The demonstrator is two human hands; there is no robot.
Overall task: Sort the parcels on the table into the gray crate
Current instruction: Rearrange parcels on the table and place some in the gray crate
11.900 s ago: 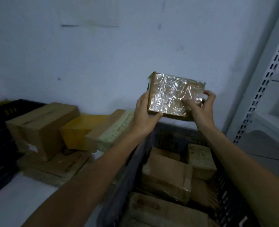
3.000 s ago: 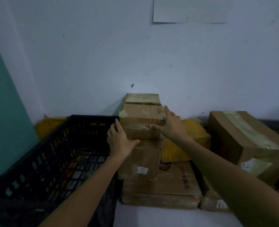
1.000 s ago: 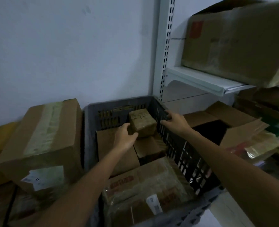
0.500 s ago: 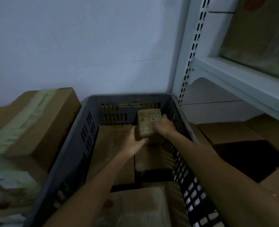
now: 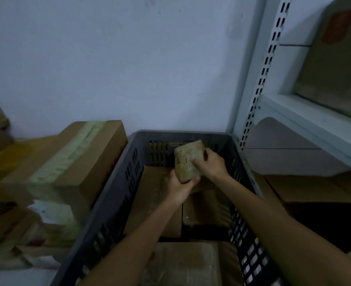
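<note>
Cardboard small parcel, handwriting on top, tilted, held above boxes at far end of gray crate. Left hand cups its lower end, thumb wrapped; right hand grips its right side, forearm extended.

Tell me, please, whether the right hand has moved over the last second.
Yes: the right hand left the right rim of the gray crate and moved inward, to its left, onto the small parcel.

Both bare forearms reach forward, side by side. The left grip cups the small parcel from below. The right grip clasps its right edge, thumb across the face.
</note>
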